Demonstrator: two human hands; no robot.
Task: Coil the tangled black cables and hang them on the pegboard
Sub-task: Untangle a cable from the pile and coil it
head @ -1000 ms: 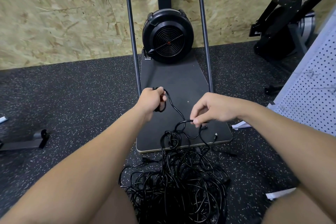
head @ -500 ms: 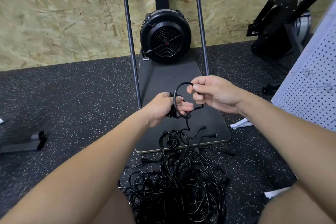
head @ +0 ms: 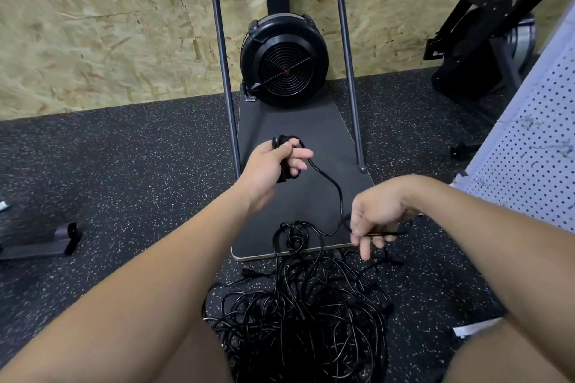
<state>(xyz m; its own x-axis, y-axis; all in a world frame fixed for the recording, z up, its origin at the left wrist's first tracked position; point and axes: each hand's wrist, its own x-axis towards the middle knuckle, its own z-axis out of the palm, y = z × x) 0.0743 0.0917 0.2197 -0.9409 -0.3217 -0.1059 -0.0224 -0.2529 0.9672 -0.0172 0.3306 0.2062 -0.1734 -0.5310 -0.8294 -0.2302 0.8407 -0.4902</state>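
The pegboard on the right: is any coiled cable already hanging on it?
No, the pegboard shows only bare holes; the small coil is in the left hand.

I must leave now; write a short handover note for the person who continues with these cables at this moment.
Left hand: holds a small coil of black cable, a few loops in its grip, above the dark platform.
Right hand: pinches the same cable lower down, near the platform's front edge.
The tangled pile lies on the floor between the knees.
The white pegboard stands to the right; no coil visible on it.
Done: first coil started.
Left: finish this coil, hang it, then untangle and coil the rest.
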